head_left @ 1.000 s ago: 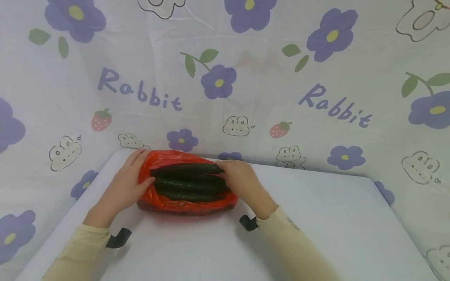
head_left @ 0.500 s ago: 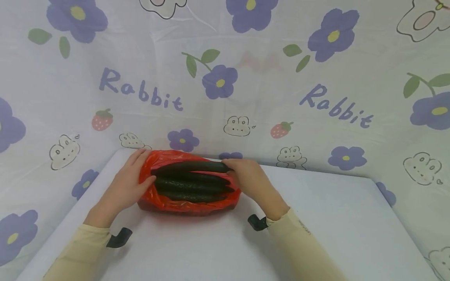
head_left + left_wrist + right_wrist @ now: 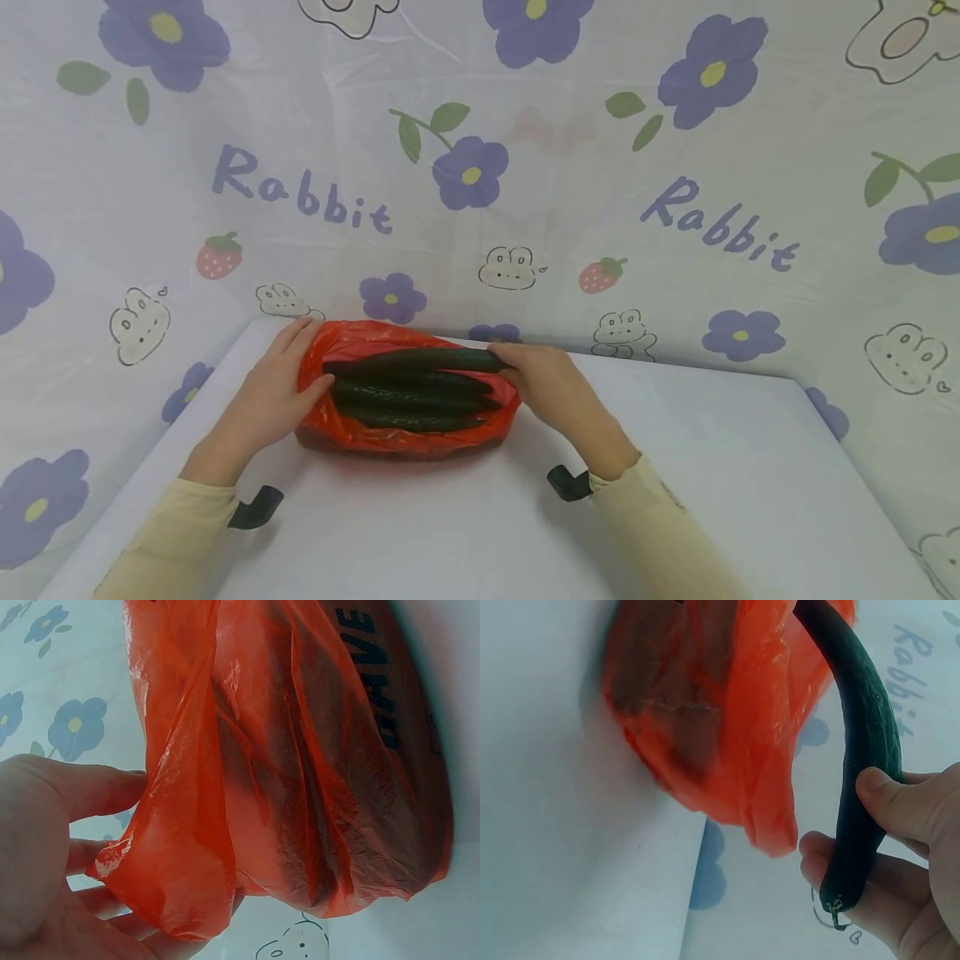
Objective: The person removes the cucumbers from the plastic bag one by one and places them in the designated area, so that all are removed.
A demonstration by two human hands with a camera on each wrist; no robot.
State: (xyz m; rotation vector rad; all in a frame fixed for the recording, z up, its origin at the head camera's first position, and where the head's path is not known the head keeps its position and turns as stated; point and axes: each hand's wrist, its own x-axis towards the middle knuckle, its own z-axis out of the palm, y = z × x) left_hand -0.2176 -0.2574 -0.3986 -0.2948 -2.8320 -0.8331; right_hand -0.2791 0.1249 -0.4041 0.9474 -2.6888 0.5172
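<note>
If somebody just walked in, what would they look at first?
Probably the bright red bag on the white table, with dark green cucumbers inside; the left hand holds its left side. Next, the right hand, gripping the end of one cucumber at the bag's right. Behind, purple flowers and the word Rabbit, twice, decorate the backdrop.

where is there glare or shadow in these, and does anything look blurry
Head view: soft shadows on the white table near the sleeves, small highlights on the red bag; left wrist view: shiny glints along the bag's creases, print partly darkened; right wrist view: faint sheen on the cucumber, glare streaks on the bag, backdrop lettering pale and soft.
</note>
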